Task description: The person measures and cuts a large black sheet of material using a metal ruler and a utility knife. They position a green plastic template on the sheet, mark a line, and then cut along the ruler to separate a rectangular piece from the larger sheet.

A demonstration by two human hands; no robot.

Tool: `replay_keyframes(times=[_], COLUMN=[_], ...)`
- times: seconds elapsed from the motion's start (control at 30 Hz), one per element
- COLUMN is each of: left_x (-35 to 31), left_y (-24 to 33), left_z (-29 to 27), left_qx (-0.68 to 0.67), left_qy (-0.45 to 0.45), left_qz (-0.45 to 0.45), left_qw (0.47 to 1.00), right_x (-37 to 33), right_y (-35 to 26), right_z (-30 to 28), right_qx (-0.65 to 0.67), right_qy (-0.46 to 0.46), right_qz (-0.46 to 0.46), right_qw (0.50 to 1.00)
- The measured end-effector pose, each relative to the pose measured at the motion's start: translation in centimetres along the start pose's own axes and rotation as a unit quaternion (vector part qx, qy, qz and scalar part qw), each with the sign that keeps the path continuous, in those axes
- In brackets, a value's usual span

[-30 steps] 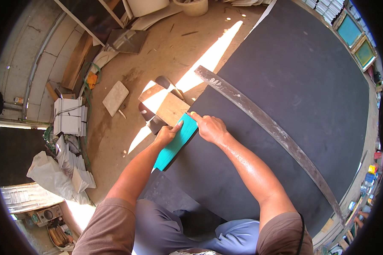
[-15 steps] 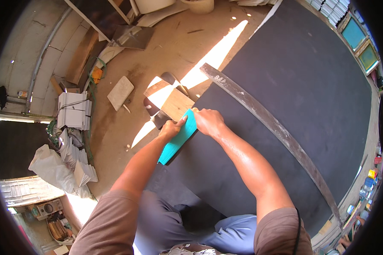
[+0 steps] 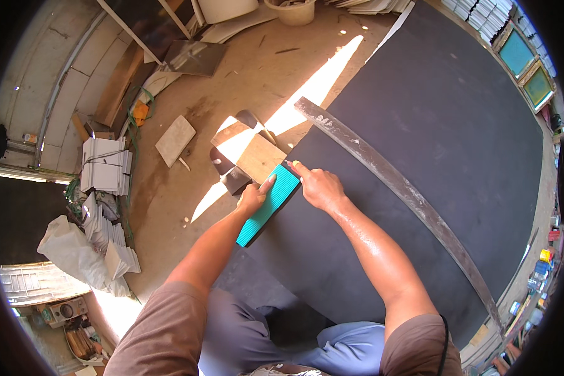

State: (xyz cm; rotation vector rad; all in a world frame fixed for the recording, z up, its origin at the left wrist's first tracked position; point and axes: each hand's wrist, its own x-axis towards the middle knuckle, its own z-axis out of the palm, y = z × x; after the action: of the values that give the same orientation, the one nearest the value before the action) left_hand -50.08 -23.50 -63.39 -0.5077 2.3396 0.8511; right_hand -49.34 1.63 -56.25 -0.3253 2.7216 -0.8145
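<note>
A long turquoise ribbed strip (image 3: 266,207) with a dark edge slants across the near edge of a wooden block (image 3: 257,160). My left hand (image 3: 252,198) is closed on the strip's left side, thumb on top, fingers partly hidden beneath. Just right of the strip's far end, my right hand (image 3: 323,188) is closed around a small, thin tool (image 3: 291,165) with a hint of red. Its tip points at the strip's far corner; most of it is hidden in the fingers, so its kind is unclear. Dark curved pieces (image 3: 250,119) stick out around the block.
A large black sheet (image 3: 445,125) covers the right side, with a long worn metal bar (image 3: 395,178) lying across it. On the brown floor to the left is a flat pale slab (image 3: 175,141). Stacked white boards (image 3: 103,166) and a white sack (image 3: 75,254) stand farther left.
My right hand has shifted right and slightly nearer, away from the strip, uncovering its far end and the thin tool. More of the strip's ribbed face shows; my left hand keeps its hold.
</note>
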Motion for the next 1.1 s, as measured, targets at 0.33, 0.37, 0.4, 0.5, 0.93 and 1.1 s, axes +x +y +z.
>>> replay_keyframes(times=[0.33,0.37,0.4,0.5,0.93,1.1], left_x=[0.4,0.6,0.7,0.5,0.4,0.0], left_y=[-1.5,-1.5,-1.6,-1.0,-0.7,-0.7], left_z=[0.6,0.8,0.7,0.6,0.2,0.1], left_qx=[-0.001,-0.004,0.001,0.004,0.015,0.025], left_qy=[0.022,0.02,0.02,0.014,0.017,0.015], left_qz=[-0.003,-0.003,-0.012,-0.021,-0.009,-0.021], left_qw=[1.0,1.0,1.0,1.0,1.0,0.999], right_x=[0.4,0.3,0.4,0.6,3.3,2.8], right_y=[0.5,0.2,0.0,0.0,-2.2,-3.8], right_z=[0.6,0.5,0.6,1.0,-0.1,-1.4], right_qx=[0.002,0.005,0.008,0.011,-0.108,-0.162], right_qy=[0.019,0.01,0.001,0.006,-0.089,-0.158], right_qz=[-0.032,-0.027,-0.023,-0.03,-0.036,-0.02], right_qw=[0.999,1.0,1.0,0.999,0.99,0.974])
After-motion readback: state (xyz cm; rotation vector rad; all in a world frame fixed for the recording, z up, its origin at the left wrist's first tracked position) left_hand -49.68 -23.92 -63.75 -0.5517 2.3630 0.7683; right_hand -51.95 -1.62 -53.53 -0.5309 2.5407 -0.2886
